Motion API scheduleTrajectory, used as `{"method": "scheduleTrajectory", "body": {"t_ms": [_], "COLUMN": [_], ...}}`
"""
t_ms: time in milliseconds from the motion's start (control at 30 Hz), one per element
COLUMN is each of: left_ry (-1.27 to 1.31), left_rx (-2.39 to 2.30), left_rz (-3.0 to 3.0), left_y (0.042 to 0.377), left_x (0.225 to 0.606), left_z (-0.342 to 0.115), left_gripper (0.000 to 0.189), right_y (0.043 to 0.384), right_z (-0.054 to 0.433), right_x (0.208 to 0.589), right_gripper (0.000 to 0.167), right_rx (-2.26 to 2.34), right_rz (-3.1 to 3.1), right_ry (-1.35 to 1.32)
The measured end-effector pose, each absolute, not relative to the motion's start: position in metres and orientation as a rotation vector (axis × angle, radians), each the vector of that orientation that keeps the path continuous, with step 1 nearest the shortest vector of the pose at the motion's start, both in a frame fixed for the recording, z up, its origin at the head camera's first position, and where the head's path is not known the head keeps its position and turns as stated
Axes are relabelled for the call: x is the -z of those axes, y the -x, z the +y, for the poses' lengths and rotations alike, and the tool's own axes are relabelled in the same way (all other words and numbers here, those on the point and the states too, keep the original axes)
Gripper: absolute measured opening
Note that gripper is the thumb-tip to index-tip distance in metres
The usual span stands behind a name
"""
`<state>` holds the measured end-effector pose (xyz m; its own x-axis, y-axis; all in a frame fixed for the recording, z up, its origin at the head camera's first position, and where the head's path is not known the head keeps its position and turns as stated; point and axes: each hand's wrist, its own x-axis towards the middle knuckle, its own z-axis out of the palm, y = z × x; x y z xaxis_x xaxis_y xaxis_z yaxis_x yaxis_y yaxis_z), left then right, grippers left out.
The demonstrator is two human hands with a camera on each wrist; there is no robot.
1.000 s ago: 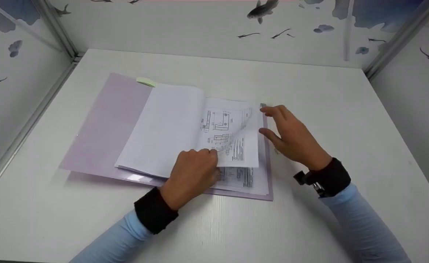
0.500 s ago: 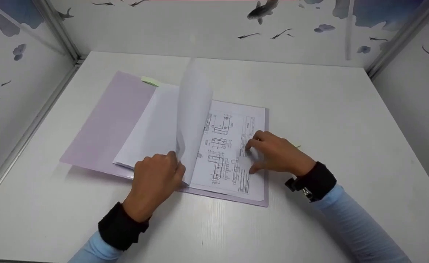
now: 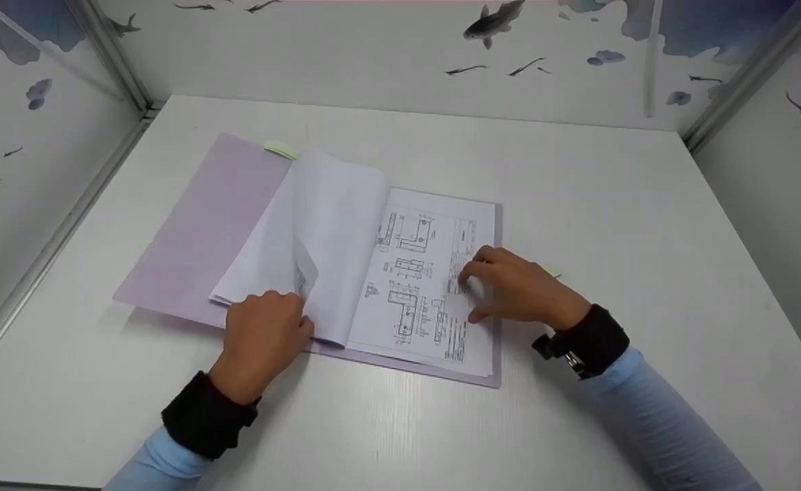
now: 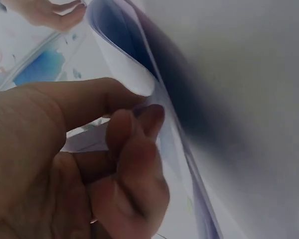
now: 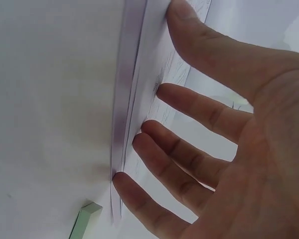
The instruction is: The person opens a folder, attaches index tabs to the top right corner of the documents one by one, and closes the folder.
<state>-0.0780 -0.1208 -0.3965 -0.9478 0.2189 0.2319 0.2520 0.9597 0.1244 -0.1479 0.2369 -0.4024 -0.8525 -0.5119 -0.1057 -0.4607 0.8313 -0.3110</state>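
Note:
A pale purple folder (image 3: 196,225) lies spread open on the white table. On its right side, a sheet with technical drawings (image 3: 407,327) faces up. My left hand (image 3: 262,341) pinches the edge of a turned sheet (image 3: 342,225) over the left-hand pages; the sheet bows upward, one corner curling. In the left wrist view, the curved paper (image 4: 122,55) meets the curled fingers (image 4: 139,174). My right hand (image 3: 520,286) rests its fingertips on the drawing near the right edge, its fingers (image 5: 184,174) spread and lightly bent in the right wrist view.
A pale green tab (image 3: 280,150) sticks out at the top of the left pages. A small green piece (image 5: 84,219) lies beyond the folder's right edge, mostly behind the right hand in the head view. White printed panels (image 3: 346,54) stand round the table (image 3: 612,184).
My left hand has carried the sheet leftward, uncovering the drawing. My right hand has come down from the upper right edge onto the drawing, then stayed there.

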Motion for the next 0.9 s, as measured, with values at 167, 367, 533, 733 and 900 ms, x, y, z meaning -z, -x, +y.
{"method": "scheduleTrajectory", "body": {"t_ms": [167, 367, 533, 733, 900], "left_ry": [0.363, 0.426, 0.493, 0.707, 0.913], "left_rx": [0.200, 0.205, 0.219, 0.152, 0.200], "left_rz": [-2.883, -2.868, -2.866, -2.828, -2.805], "left_y": [0.073, 0.072, 0.080, 0.086, 0.090], "left_x": [0.400, 0.400, 0.396, 0.391, 0.386], "left_z": [-0.125, -0.118, -0.097, -0.063, -0.026], "left_gripper": [0.054, 0.051, 0.050, 0.045, 0.036], "right_y": [0.149, 0.152, 0.164, 0.175, 0.181], "right_z": [0.237, 0.240, 0.262, 0.315, 0.334], "right_x": [0.402, 0.406, 0.401, 0.386, 0.387], "right_gripper": [0.056, 0.053, 0.037, 0.024, 0.035], "right_rx": [0.427, 0.452, 0.525, 0.562, 0.565], "right_rz": [2.824, 2.809, 2.813, 2.817, 2.754], "right_ry": [0.744, 0.741, 0.706, 0.464, 0.271]}}
